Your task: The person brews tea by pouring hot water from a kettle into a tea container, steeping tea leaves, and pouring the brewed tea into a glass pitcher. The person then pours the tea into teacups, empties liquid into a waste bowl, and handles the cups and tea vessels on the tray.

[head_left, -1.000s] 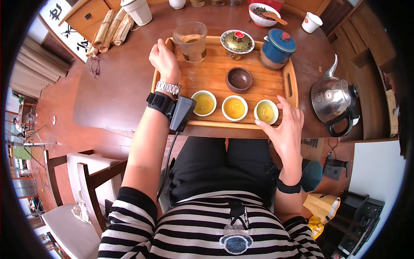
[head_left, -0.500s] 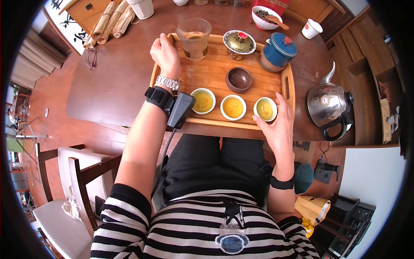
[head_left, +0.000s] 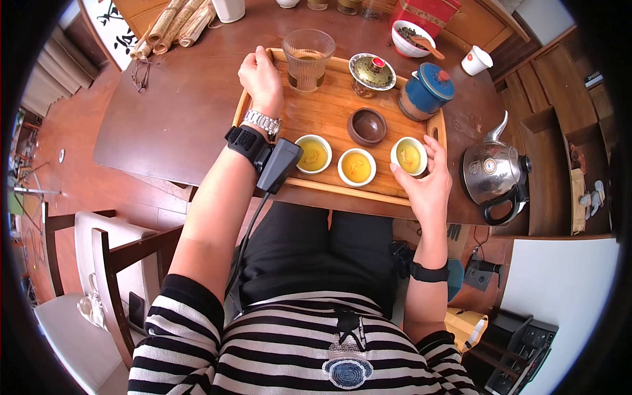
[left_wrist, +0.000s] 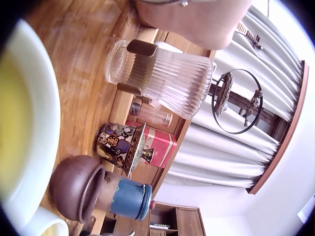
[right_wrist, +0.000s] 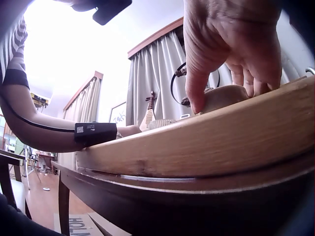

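Note:
My right hand [head_left: 430,183] pinches a small white teacup [head_left: 396,157] of yellow tea between thumb and fingers, at the near right of the wooden tray [head_left: 322,108]. In the right wrist view the thumb and fingers straddle that cup; the tray's side hides its base. Two similar cups stand to its left, a middle teacup [head_left: 340,172] and a left teacup [head_left: 327,166]. At the tray's left rim lies my left hand [head_left: 263,82], fingers loosely bent and holding nothing. Beyond it stands a ribbed glass [head_left: 308,58]. A brown bowl [head_left: 367,126] sits behind the cups.
A lidded gaiwan [head_left: 372,72] and a blue canister [head_left: 428,91] stand at the tray's far right. Right of the tray is a steel kettle [head_left: 490,164]. Farther back are a bowl of tea leaves [head_left: 411,38], a paper cup [head_left: 476,60] and bamboo scrolls [head_left: 174,25].
The right hand has moved its teacup a little away from the body, out of line with the other two. The left hand stays at the tray's left rim. The head view has shifted slightly.

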A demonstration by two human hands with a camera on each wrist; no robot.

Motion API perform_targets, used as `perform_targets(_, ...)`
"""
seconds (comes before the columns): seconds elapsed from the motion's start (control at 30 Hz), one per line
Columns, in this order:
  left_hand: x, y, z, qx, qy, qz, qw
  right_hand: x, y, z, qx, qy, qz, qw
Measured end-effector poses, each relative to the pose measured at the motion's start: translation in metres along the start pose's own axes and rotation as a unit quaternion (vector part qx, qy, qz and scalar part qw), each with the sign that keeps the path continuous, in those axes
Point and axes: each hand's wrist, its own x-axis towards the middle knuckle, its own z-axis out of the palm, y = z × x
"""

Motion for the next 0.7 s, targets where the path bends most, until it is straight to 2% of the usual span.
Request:
perform_targets(0.2,-0.001,0.003,0.0,0.009,0.01,0.007,1.0,0.02,-0.014,0.011,0.09,-0.018,-0.004,0.996)
perform_targets(0.33,-0.001,0.002,0.0,0.007,0.015,0.003,1.0,0.03,-0.012,0.02,0.08,-0.024,-0.018,0.996)
perform_targets(0.53,-0.001,0.001,0.002,-0.015,0.01,-0.005,1.0,0.039,-0.014,0.024,0.007,-0.047,-0.007,0.999)
perform_targets(0.63,-0.002,0.004,0.002,-0.02,0.008,-0.012,1.0,0.042,-0.017,0.026,-0.021,-0.048,-0.039,0.998)
perform_targets(0.7,-0.002,0.004,0.001,-0.03,0.007,-0.022,0.999,0.043,-0.028,0.023,-0.077,-0.049,-0.095,0.991)
